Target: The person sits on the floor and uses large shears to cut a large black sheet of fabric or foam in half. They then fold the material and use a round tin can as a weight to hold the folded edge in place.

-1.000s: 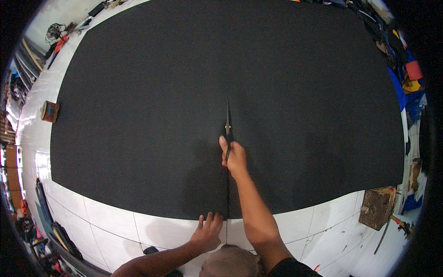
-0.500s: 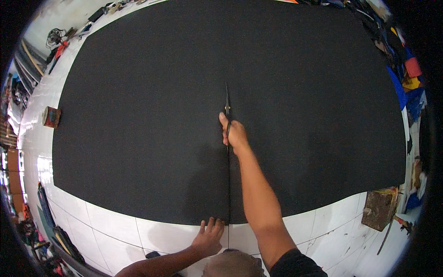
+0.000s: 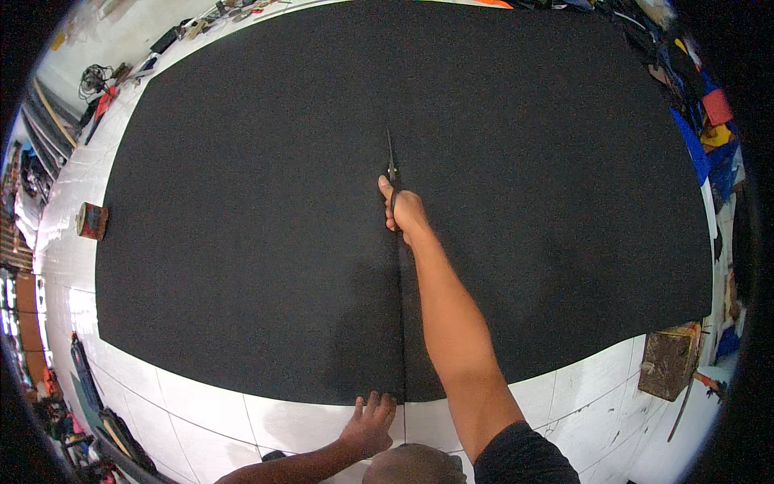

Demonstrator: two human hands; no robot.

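Observation:
A large sheet of black material (image 3: 242, 202) lies spread over the white tiled floor. My right hand (image 3: 407, 211) is closed round the handles of dark scissors (image 3: 391, 153), whose blades point away from me near the sheet's middle. Behind the scissors, a straight cut line runs back to the sheet's near edge. Beside the near end of that line, my left hand (image 3: 371, 423) rests with fingers spread, the fingertips on the sheet's edge.
A rusty tin-like block (image 3: 93, 221) stands at the sheet's left edge. Near the right corner sits a brown box-like block (image 3: 669, 363). Coloured scraps (image 3: 716, 109) are piled along the right, and rolls (image 3: 47, 129) lean at the far left.
My right hand and the scissors have moved farther away from me along the sheet, and the cut line behind them is longer. My left hand stays at the near edge.

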